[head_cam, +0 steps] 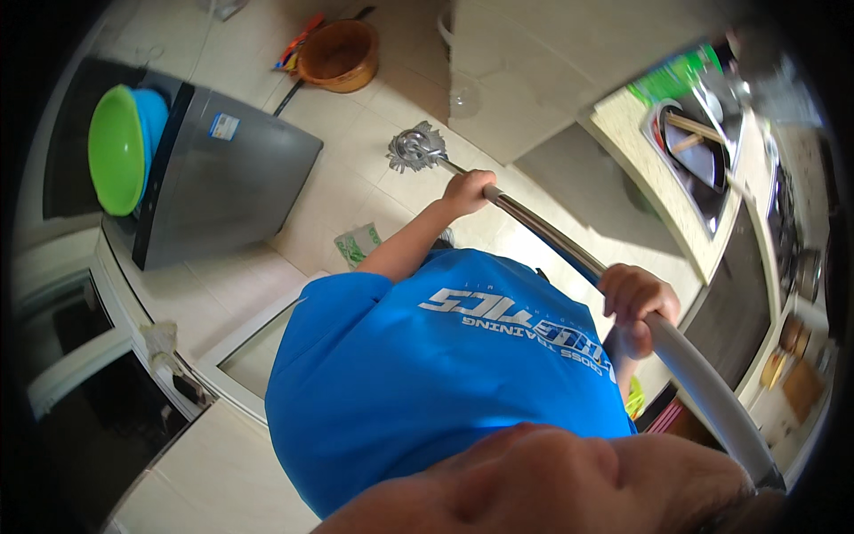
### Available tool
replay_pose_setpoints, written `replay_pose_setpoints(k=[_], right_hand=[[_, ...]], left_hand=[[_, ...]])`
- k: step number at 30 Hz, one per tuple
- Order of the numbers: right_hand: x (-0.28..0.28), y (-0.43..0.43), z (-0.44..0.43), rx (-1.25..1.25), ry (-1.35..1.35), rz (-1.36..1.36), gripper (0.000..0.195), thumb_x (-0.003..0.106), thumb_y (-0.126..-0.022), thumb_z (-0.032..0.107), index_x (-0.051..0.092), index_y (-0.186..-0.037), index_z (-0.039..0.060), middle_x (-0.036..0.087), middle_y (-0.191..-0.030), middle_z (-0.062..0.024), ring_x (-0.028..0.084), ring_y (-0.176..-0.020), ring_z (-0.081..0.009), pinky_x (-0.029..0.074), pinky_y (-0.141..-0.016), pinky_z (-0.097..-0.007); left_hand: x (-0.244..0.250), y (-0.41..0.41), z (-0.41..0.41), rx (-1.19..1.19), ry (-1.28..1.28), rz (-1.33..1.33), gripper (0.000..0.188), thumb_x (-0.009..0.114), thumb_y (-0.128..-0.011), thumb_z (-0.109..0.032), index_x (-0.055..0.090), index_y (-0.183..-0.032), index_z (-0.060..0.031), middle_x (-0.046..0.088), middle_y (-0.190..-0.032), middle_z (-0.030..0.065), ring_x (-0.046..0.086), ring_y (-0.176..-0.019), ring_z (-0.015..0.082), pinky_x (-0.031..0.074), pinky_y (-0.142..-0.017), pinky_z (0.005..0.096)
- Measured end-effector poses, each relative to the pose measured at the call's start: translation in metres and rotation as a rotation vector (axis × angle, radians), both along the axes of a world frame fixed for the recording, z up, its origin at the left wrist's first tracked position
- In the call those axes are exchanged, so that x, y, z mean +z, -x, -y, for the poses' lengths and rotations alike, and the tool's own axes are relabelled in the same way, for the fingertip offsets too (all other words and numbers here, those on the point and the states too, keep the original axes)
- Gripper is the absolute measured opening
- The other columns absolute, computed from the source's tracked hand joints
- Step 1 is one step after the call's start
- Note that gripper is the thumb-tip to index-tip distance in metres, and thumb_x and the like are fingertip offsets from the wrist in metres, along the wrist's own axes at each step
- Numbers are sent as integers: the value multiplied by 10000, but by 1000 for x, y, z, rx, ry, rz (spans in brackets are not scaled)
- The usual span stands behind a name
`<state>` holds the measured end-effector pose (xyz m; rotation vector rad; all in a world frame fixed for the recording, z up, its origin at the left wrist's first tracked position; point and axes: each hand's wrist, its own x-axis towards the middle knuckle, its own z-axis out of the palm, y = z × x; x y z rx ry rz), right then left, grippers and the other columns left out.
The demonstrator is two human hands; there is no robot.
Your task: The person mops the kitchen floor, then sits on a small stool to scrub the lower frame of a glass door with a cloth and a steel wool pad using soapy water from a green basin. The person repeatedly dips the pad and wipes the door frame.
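My left hand is closed around the lower part of a metal mop pole, at a grey collar. Higher up, my right hand grips the same pole where a thick light-grey sleeve begins. The pole slants from the lower right towards the upper middle. At its far end a round mop head with grey, frayed-looking strands is over the pale tiled floor; contact with the floor cannot be told. My blue T-shirt fills the lower middle.
Green and blue basins stand on a grey appliance at left. A brown tub is on the floor at the top. A green-and-white plastic packet lies nearer. At right, a counter holds a sink with items in it.
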<state>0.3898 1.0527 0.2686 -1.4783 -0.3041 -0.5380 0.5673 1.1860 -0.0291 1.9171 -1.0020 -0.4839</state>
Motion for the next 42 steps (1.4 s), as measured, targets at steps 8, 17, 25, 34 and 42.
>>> replay_pose_setpoints(k=[8, 17, 25, 34, 42], right_hand=[[-25, -134, -65, 105, 88, -265, 138, 567, -734, 84, 457, -651, 78, 549, -644, -94, 555, -693, -249, 429, -851, -456], [-57, -299, -63, 308, 183, -244, 147, 569, -786, 96, 476, -698, 24, 552, -698, -103, 565, -765, -224, 418, -908, -459], [-14, -499, -129, 533, 53, -50, 329, 599, -839, 287, 439, -686, 43, 479, -602, -58, 474, -575, -145, 487, -753, -389], [13, -686, -282, 266, -175, 57, 199, 580, -851, 125, 474, -723, 13, 392, -526, -28, 367, -436, -118, 442, -499, -296], [-20, -864, -394, 47, 44, 384, 300, 550, -906, 296, 488, -851, 8, 533, -618, -51, 509, -486, -124, 451, -484, -275]], left_hand=[[-30, -119, -86, 402, -307, -50, 170, 590, -705, -57, 537, -855, -116, 590, -952, 70, 540, -976, 277, 457, -752, 432], [-57, -147, -151, 758, -303, -197, 556, 678, -744, -170, 406, -1215, -51, 507, -1154, 194, 496, -1097, 347, 423, -914, 402], [-106, -60, -259, 1054, -428, -680, 405, 670, -746, -312, 572, -1035, -45, 636, -969, 177, 611, -934, 309, 486, -804, 386], [-154, -28, -374, 1071, -672, -970, 402, 637, -719, -357, 612, -921, -11, 632, -953, 200, 593, -916, 361, 479, -785, 417], [-154, -79, -402, 1612, -379, -930, 353, 660, -748, -343, 608, -923, -41, 657, -886, 142, 629, -865, 275, 490, -743, 376]])
